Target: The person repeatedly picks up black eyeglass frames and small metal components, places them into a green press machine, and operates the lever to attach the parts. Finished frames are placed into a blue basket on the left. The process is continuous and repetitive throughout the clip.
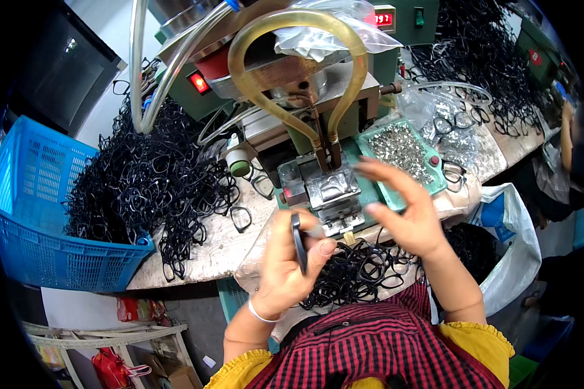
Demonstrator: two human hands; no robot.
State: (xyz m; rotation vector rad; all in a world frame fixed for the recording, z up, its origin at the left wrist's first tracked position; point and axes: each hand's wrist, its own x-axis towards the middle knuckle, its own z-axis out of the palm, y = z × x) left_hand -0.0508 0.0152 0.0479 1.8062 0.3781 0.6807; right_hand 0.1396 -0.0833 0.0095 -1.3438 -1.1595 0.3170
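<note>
My left hand (289,259) pinches a black eyeglass frame (298,241), seen nearly edge-on, just in front of the bench machine. To its right, my right hand (405,217) has its fingers and thumb apart, with the fingertips smeared by motion. No held thing shows in it. Those fingertips hover between the machine's metal fixture (334,188) and a green tray (438,184) of small silvery metal parts (399,150). Two copper-coloured prongs (328,152), fed by a looped yellowish hose (240,48), come down over the fixture. Below both hands lies a heap of black eyeglass frames (363,275).
A large tangle of black frames (156,168) covers the bench at left, beside a blue plastic basket (65,259). Another pile (480,58) sits at the far right. A white sack (516,243) hangs by the bench's right edge. Another person's arm (566,123) shows at far right.
</note>
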